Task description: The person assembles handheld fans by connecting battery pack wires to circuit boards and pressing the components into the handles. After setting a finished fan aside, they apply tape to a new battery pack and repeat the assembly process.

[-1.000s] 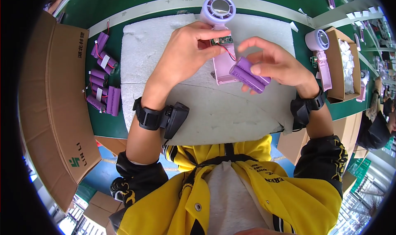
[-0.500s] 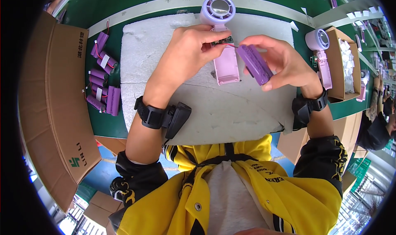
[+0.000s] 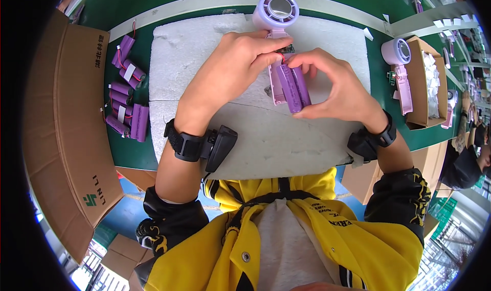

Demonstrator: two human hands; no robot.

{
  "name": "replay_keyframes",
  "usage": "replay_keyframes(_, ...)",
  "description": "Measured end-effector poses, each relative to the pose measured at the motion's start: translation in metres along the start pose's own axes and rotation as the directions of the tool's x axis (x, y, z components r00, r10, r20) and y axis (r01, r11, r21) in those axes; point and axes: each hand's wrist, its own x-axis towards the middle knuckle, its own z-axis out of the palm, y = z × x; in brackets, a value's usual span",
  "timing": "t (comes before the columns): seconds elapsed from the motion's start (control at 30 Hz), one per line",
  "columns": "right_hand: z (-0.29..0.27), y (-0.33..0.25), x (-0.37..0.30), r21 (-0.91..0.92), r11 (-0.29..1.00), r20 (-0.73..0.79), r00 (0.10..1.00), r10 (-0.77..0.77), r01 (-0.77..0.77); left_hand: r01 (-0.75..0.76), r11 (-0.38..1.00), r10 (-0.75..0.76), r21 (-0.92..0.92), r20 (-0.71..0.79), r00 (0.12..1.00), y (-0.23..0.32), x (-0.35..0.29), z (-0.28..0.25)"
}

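A handheld fan [image 3: 276, 11] with a lilac round head lies on the white foam board [image 3: 245, 143], its pink handle shell open and a small circuit board showing near the neck. My left hand [image 3: 245, 56] is closed at that neck, thumb and forefinger pinching the circuit board area. Between the thumb and fingers of my right hand [image 3: 340, 84] is a purple battery pack [image 3: 294, 88] of two cells, held over the open handle and slightly tilted. A short red wire runs from the pack's top toward my left fingertips.
Several purple battery packs [image 3: 123, 94] with wires lie on the green table at left, beside a tall cardboard box [image 3: 76, 122]. At right are another opened fan [image 3: 401, 74] and a small carton [image 3: 422, 81] of white pieces. Other people's arms show at the far right.
My right hand has moved left, bringing the battery pack from beside the handle to over it and turning it more upright. The fan has shifted slightly right; my left hand keeps its pinch.
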Motion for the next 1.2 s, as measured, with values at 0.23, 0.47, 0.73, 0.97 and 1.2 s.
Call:
replay_keyframes(0.23,0.011,-0.002,-0.001,-0.162,0.984,-0.098,0.991,-0.094,0.077,0.015,1.0,-0.015,-0.003,0.021,1.0,0.0,0.0,-0.001)
replay_keyframes(0.47,0.014,-0.007,-0.006,-0.239,0.964,-0.099,0.984,-0.147,0.12,-0.05,0.999,0.05,0.005,-0.006,0.999,-0.002,-0.001,0.001)
replay_keyframes(0.73,0.018,-0.008,-0.006,-0.311,0.939,-0.181,0.961,-0.208,0.145,0.006,1.0,-0.007,0.021,0.011,1.0,0.003,0.0,-0.001)
replay_keyframes(0.97,0.021,-0.01,-0.005,-0.319,0.936,-0.218,0.95,-0.222,0.146,0.028,1.0,-0.028,-0.01,0.025,0.999,-0.002,-0.002,-0.001)
replay_keyframes(1.2,0.025,-0.009,-0.004,-0.386,0.908,-0.226,0.937,-0.266,0.164,0.123,0.992,-0.123,-0.005,0.048,0.991,0.009,0.002,-0.006)
